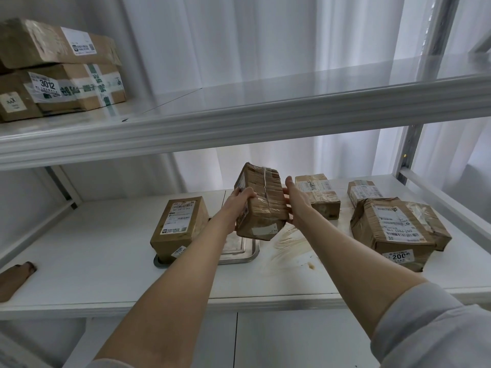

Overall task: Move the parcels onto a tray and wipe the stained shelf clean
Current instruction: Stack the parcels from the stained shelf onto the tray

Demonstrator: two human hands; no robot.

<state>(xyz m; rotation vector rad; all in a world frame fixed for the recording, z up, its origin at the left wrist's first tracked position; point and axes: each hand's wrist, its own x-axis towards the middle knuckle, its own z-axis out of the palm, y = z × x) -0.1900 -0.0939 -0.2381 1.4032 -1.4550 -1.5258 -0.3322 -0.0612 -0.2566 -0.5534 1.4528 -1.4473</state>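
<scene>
I hold a taped brown parcel [261, 201] in the air above the steel tray [240, 252]. My left hand [239, 199] grips its left side with curled fingers, and my right hand [296, 201] presses flat against its right side. One labelled parcel [179, 225] stands on the tray's left part. A pale brown smeared stain [291, 241] marks the white shelf [106, 261] right of the tray. Three more parcels sit on the shelf at the right: one at the back [317, 195], a small one [362, 191] and a big one marked 2005 [396, 232].
The upper shelf [239, 112] hangs low over the work area and carries two stacked parcels [58, 67] at its left. A brown object [16, 277] lies at the lower shelf's left edge. A metal upright [409, 155] stands at the right.
</scene>
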